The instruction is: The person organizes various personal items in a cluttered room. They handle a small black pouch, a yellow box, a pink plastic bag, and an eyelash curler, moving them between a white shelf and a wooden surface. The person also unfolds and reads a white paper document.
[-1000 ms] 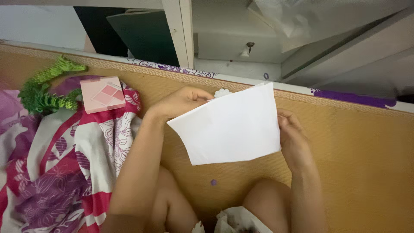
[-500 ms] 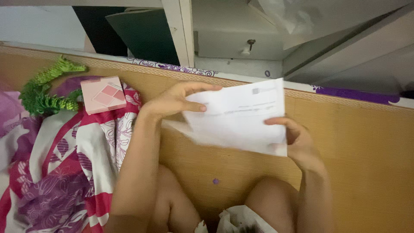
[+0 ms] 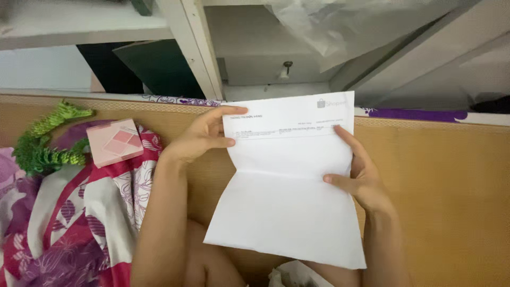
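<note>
White sheet of paper [image 3: 289,180], unfolded, one horizontal crease across its middle, held up in both hands above the person's lap and the woven straw-coloured mat [image 3: 441,180]. Printed lines run along the sheet's top strip; the lower half is blank. Left hand [image 3: 204,135] grips the top-left corner, thumb on the front face, fingers curled at the edge. Right hand [image 3: 361,178] holds the right edge near the crease, thumb pressed on the front, index finger stretched up along the edge. Both hands closed on the sheet, neither free. Sheet hangs roughly upright, bottom edge tilted down to the right, covering the knees. To the person's left on the mat: bunched floral blanket in red, white and purple [image 3: 69,212], with a small pink square box [image 3: 114,142] lying on its upper edge. Just beside the box, a green ruffled paper dragon figure [image 3: 45,141], well apart from the sheet. Beyond the mat's far edge, a white wooden post [image 3: 194,50] and a pale drawer front with a small round knob [image 3: 285,69]. Clear plastic sheeting [image 3: 340,24] hangs at top right. Crumpled white wrapper [image 3: 295,275] sits at the bottom edge, below the sheet.
</note>
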